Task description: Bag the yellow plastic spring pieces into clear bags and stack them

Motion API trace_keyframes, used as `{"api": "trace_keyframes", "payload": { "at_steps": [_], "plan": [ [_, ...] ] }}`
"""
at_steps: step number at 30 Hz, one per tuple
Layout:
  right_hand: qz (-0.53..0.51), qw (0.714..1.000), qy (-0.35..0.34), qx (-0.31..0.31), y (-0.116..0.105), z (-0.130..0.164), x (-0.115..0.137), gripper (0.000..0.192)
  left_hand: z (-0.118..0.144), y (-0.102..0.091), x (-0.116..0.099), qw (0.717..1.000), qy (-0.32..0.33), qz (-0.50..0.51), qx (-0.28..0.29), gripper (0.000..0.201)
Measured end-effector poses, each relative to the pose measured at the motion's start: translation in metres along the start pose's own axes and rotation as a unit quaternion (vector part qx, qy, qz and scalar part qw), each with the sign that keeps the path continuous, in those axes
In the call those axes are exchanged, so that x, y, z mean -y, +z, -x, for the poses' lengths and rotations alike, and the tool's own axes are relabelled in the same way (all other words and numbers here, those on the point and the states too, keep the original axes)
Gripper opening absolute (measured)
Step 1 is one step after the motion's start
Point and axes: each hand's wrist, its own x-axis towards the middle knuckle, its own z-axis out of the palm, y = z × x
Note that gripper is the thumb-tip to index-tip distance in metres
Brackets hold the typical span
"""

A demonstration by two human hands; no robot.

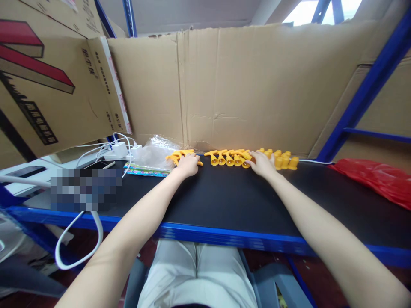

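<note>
My left hand (pixel 189 165) reaches over a small heap of yellow plastic pieces (pixel 177 155), its fingers curled down among them and partly hidden. To its right, a row of yellow funnel-shaped pieces with stems (pixel 230 159) lies with round mouths facing me. At that row's right end my right hand (pixel 263 164) has its thumb and fingers around a yellow funnel-shaped piece (pixel 247 163). Just beyond the right hand, several yellow cup-like pieces (pixel 283 160) stand mouth down, close together.
A clear plastic bag (pixel 157 150) lies on a colourful packet (pixel 144 169) at the left. White chargers (pixel 120 149) and cables sit farther left. Red plastic (pixel 375 177) covers the right end. Cardboard (pixel 257 90) walls the back; a blue rail (pixel 224 235) edges the black tabletop (pixel 231 201).
</note>
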Motion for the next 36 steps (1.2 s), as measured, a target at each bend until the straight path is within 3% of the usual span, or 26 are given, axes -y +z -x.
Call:
{"api": "trace_keyframes", "payload": {
  "at_steps": [4, 8, 18, 31, 36],
  "plan": [
    [0.013, 1.000, -0.016, -0.022, 0.000, 0.000, 0.001, 0.033, 0.003, -0.003, 0.003, 0.995, -0.067, -0.043, 0.064, 0.037],
    [0.011, 0.999, -0.041, -0.032, 0.002, -0.001, 0.005, 0.033, 0.004, -0.003, 0.004, 0.992, -0.077, -0.038, 0.092, 0.041],
    [-0.035, 0.993, -0.080, -0.085, 0.007, -0.007, 0.006, 0.031, 0.004, 0.001, 0.003, 0.991, -0.084, -0.061, 0.083, 0.039],
    [0.037, 0.998, -0.046, -0.005, 0.010, -0.001, 0.016, 0.045, -0.001, 0.008, 0.013, 0.992, -0.081, -0.065, 0.065, 0.036],
    [0.041, 0.998, -0.050, -0.011, 0.001, -0.001, 0.019, 0.047, -0.004, 0.010, 0.018, 0.995, -0.074, -0.054, 0.036, 0.033]
  ]
}}
